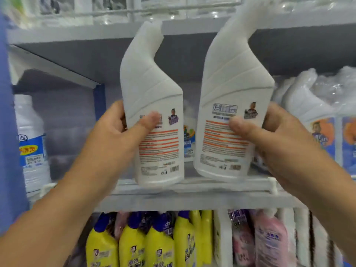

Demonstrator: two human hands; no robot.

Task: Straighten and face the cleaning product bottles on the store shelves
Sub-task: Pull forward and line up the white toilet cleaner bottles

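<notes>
1. While two white angle-necked bottles are gripped at the front of the middle shelf (192,191), one in each hand, their back labels with orange text bars and barcodes are turned outward, so neither is yet faced
2. The left bottle (154,105) is held by the left hand (119,132): the thumb is pressed across the label and the fingers are wrapped round the far side, a grip closed firmly on the body, and the base appears to rest on or just above the shelf edge
3. The right bottle (231,105) is held the same way by the right hand (269,135), thumb on the label and fingers behind; it is tilted slightly, its base lifted just clear of the shelf lip
4. The mid-body hold is judged to be chosen so that each bottle can be spun about its own axis; a half turn would be needed to bring the front labels forward
5. Behind and to the right, wrapped white bottles (317,116) are seen with fronts already showing, which gives the pattern to be matched
6. A blue-labelled bottle (31,143) stands well apart at the left, and yellow bottles (134,241) are packed on the shelf below
7. Motion blur is present, so fine label detail cannot be read
</notes>
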